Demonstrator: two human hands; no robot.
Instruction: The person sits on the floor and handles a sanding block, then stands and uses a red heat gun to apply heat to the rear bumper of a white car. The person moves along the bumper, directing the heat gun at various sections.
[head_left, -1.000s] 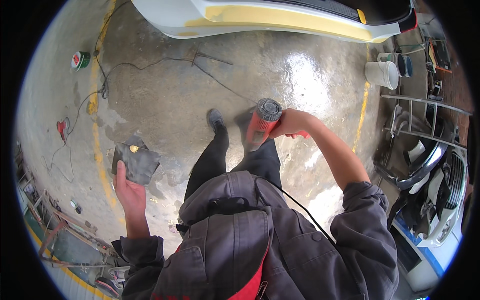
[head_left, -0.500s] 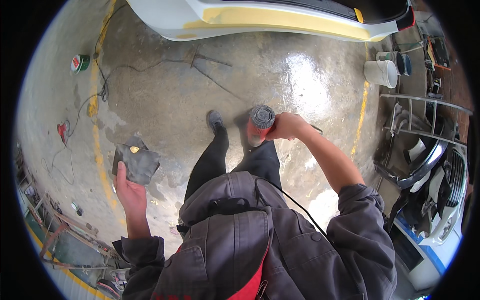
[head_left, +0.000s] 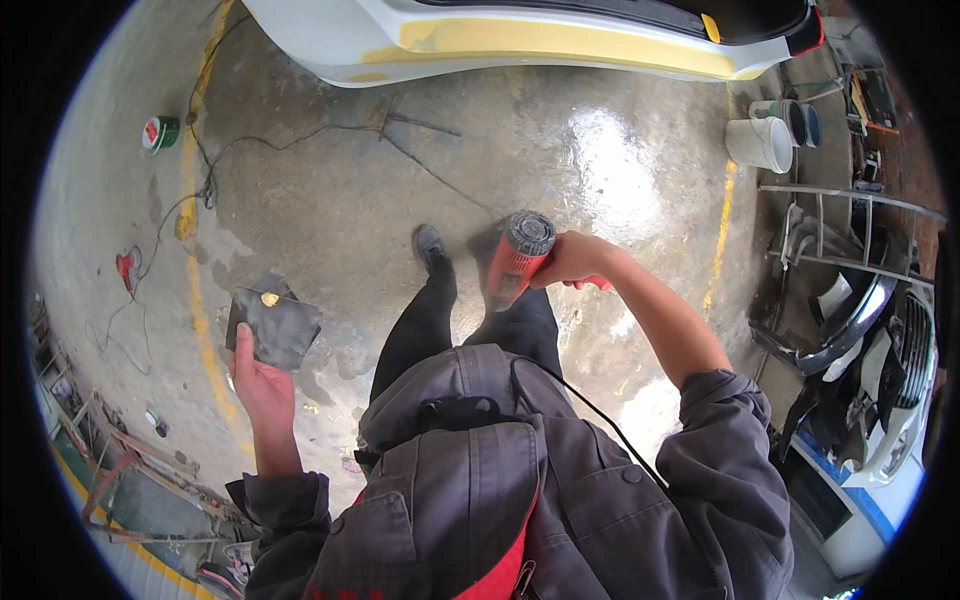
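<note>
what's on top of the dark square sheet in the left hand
A small yellow blob sits on the dark square sheet; the left hand grips its lower edge, hiding what lies under it.

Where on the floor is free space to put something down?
Bare concrete lies between the white car bumper and the shoe, and right of the red heat gun. Cables cross the left; buckets and car parts crowd the right.
</note>
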